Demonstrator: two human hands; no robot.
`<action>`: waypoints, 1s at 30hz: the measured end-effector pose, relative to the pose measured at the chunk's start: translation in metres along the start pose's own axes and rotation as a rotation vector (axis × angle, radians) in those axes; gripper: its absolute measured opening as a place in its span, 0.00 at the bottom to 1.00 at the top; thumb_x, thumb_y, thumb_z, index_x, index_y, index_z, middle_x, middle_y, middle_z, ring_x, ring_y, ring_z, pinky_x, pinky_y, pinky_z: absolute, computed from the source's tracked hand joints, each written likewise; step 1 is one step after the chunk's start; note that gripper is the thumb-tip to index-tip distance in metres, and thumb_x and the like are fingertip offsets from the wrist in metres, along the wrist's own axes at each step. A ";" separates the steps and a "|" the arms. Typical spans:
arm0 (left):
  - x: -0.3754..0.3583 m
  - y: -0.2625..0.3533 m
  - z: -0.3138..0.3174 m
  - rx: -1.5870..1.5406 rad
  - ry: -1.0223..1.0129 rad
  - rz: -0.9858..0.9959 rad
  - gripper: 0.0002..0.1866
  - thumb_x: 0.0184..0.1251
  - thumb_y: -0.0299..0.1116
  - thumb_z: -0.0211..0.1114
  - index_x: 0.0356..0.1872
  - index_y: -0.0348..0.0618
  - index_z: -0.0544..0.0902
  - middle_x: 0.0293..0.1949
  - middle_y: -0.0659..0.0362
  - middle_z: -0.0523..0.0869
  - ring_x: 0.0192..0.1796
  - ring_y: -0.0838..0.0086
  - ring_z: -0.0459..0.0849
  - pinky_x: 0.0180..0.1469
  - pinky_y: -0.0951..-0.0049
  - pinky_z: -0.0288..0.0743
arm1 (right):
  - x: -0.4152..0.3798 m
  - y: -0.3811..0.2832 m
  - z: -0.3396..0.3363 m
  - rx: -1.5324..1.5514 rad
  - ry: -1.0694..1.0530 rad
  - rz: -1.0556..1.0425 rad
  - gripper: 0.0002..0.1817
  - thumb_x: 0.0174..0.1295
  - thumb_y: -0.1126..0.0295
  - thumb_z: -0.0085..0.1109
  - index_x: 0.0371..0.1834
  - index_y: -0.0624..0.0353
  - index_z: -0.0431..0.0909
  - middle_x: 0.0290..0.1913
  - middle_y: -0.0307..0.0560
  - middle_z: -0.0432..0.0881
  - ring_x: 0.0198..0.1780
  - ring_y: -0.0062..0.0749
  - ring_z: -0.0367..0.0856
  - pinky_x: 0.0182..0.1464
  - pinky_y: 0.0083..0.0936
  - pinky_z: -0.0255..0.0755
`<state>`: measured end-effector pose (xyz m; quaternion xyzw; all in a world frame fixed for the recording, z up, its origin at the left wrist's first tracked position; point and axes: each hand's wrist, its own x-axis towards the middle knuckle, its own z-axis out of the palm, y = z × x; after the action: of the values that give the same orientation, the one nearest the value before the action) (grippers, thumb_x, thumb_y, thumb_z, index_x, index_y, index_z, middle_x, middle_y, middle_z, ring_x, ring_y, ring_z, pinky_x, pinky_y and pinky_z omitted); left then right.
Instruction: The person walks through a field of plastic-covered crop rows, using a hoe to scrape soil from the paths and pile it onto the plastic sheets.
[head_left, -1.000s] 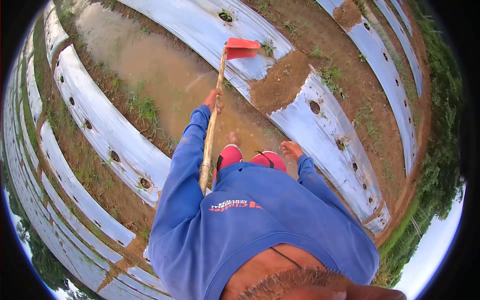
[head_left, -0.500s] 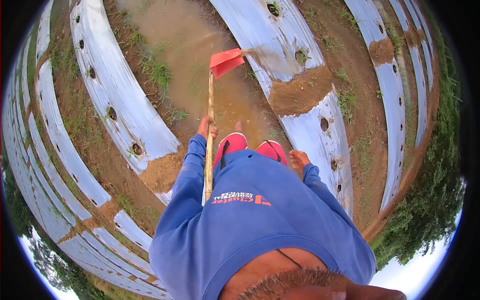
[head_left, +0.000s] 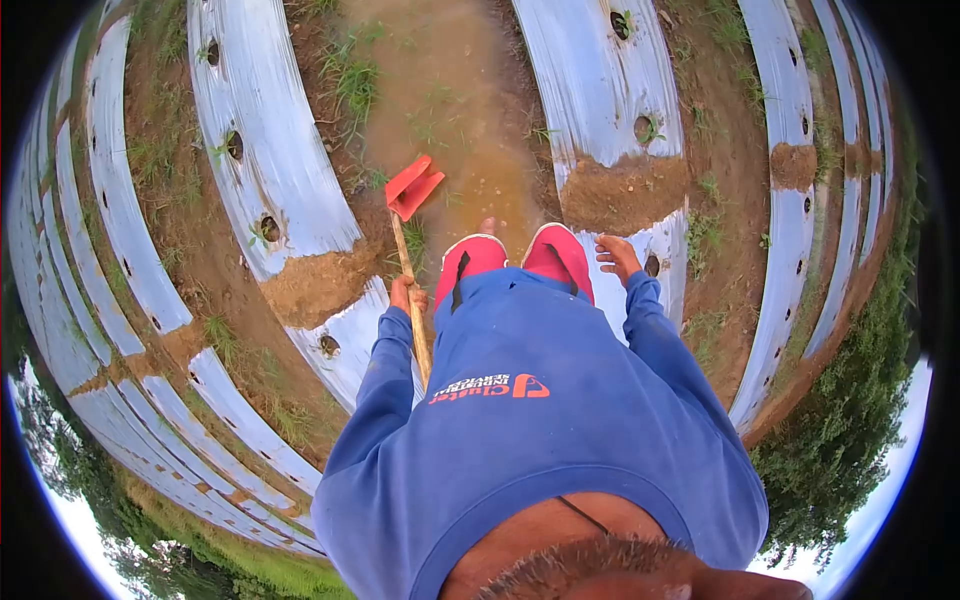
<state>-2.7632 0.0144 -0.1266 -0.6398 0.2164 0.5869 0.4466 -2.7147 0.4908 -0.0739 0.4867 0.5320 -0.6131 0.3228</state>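
Note:
My left hand (head_left: 407,296) is wrapped round the wooden pole of a long-handled scoop (head_left: 402,245). The scoop's red, folded head (head_left: 414,188) hangs over the left edge of the muddy water, with its opening partly visible. Past my hand, the pole's near end runs down beside my blue shirt. On the other side, my right hand (head_left: 617,258) hangs free near my hip, fingers apart and holding nothing. It is nearest to the plastic-covered bed on the right.
Muddy water (head_left: 450,90) fills the furrow ahead of my feet. Silver plastic-covered beds (head_left: 265,110) with planting holes run along both sides. Bare soil (head_left: 625,193) crosses the right bed. Grass tufts (head_left: 352,75) grow along the furrow, and trees (head_left: 840,450) stand at the far right.
The scoop head has swung down and left, away from the right bed where water was splashing from it. My right hand has risen slightly, its fingers more spread. The view has shifted.

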 end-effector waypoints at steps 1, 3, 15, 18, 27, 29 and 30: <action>0.005 -0.001 0.004 0.024 -0.016 0.028 0.13 0.42 0.42 0.51 0.22 0.48 0.60 0.11 0.62 0.63 0.10 0.80 0.59 0.09 0.83 0.53 | 0.001 -0.004 0.002 -0.009 -0.016 -0.008 0.22 0.48 0.48 0.53 0.40 0.53 0.73 0.34 0.37 0.71 0.33 0.25 0.71 0.33 0.25 0.66; 0.012 0.000 0.021 0.056 -0.023 0.030 0.14 0.41 0.44 0.52 0.17 0.48 0.60 0.10 0.64 0.61 0.09 0.80 0.58 0.08 0.82 0.55 | 0.000 -0.013 0.007 -0.031 -0.035 -0.014 0.22 0.48 0.48 0.53 0.40 0.53 0.73 0.34 0.37 0.71 0.33 0.25 0.71 0.33 0.25 0.66; -0.031 0.027 0.072 0.073 -0.309 -0.164 0.10 0.37 0.37 0.51 0.20 0.41 0.67 0.14 0.61 0.64 0.11 0.80 0.60 0.08 0.84 0.55 | 0.025 0.023 -0.011 0.002 0.005 0.070 0.24 0.47 0.48 0.52 0.42 0.52 0.72 0.38 0.41 0.73 0.35 0.29 0.71 0.33 0.29 0.67; -0.039 0.031 0.115 0.090 -0.447 -0.163 0.11 0.38 0.36 0.51 0.22 0.40 0.68 0.14 0.60 0.65 0.11 0.80 0.60 0.09 0.83 0.56 | 0.030 0.026 -0.016 0.082 -0.036 0.073 0.22 0.47 0.48 0.53 0.39 0.51 0.72 0.35 0.36 0.72 0.32 0.24 0.69 0.32 0.28 0.66; -0.036 0.093 0.316 0.429 -0.483 -0.143 0.13 0.39 0.36 0.50 0.27 0.39 0.71 0.14 0.61 0.64 0.11 0.80 0.60 0.10 0.81 0.56 | 0.058 -0.002 -0.015 0.286 -0.058 0.066 0.17 0.50 0.51 0.53 0.37 0.50 0.71 0.28 0.31 0.70 0.26 0.20 0.69 0.28 0.26 0.65; -0.042 0.107 0.373 0.519 -0.461 -0.127 0.12 0.40 0.36 0.50 0.27 0.40 0.70 0.14 0.61 0.64 0.11 0.80 0.59 0.10 0.81 0.55 | 0.067 -0.011 -0.020 0.329 -0.074 0.031 0.16 0.51 0.53 0.53 0.36 0.50 0.71 0.26 0.31 0.70 0.24 0.18 0.69 0.24 0.22 0.65; -0.045 0.113 0.402 0.607 -0.405 -0.075 0.11 0.40 0.36 0.50 0.26 0.41 0.69 0.14 0.61 0.64 0.11 0.80 0.59 0.10 0.81 0.54 | 0.070 -0.018 -0.024 0.354 -0.078 0.015 0.16 0.50 0.52 0.53 0.36 0.50 0.71 0.26 0.31 0.70 0.24 0.18 0.68 0.25 0.23 0.65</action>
<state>-3.0878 0.2776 -0.0848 -0.3563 0.2642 0.5939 0.6712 -2.7469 0.5263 -0.1325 0.5157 0.3991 -0.7131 0.2574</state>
